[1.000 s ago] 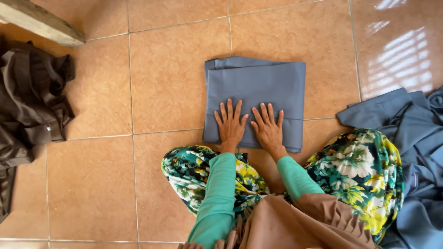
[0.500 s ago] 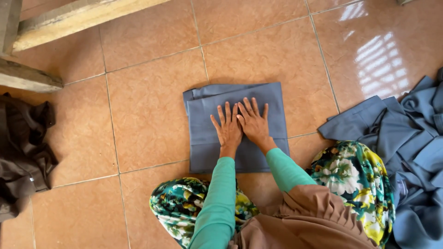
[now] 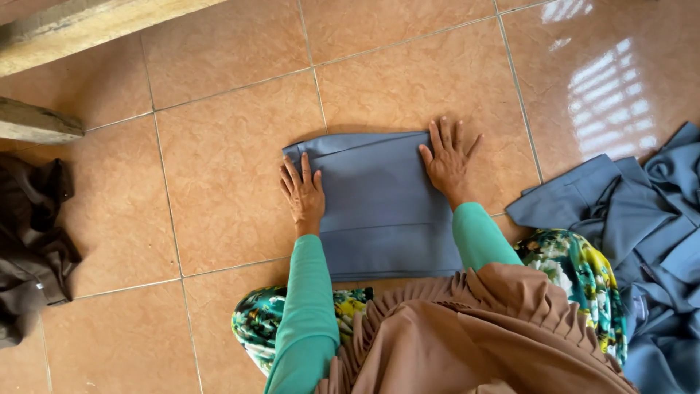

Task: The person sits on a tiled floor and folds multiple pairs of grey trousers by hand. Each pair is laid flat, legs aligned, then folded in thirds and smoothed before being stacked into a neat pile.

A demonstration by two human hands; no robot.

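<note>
Pressing down on a folded blue-grey cloth (image 3: 383, 208), both hands lie flat with fingers spread and nothing pinched. The left hand (image 3: 304, 195) rests palm down on the cloth's left edge, its fingers pointing away from the person and partly overlapping onto the tiled floor (image 3: 219, 182). The right hand (image 3: 448, 162) sits at the cloth's far right corner, fingers fanned wide, the fingertips reaching past the fabric onto the tile. Both arms wear teal sleeves (image 3: 310, 314).

The cloth is a neat rectangle lying flat on the floor directly in front of the person's knees, its near edge tucked under a brown pleated garment (image 3: 467, 335) and just beside a floral green skirt (image 3: 576, 270). A tile seam runs under it from the far side.

Toward the floor's right edge, a heap of loose blue-grey fabric (image 3: 642, 226) lies crumpled, near the folded piece but not touching it. At the left edge a dark brown garment (image 3: 33, 241) is bunched up, well apart. Wooden beams (image 3: 80, 25) cross the far left corner.
</note>
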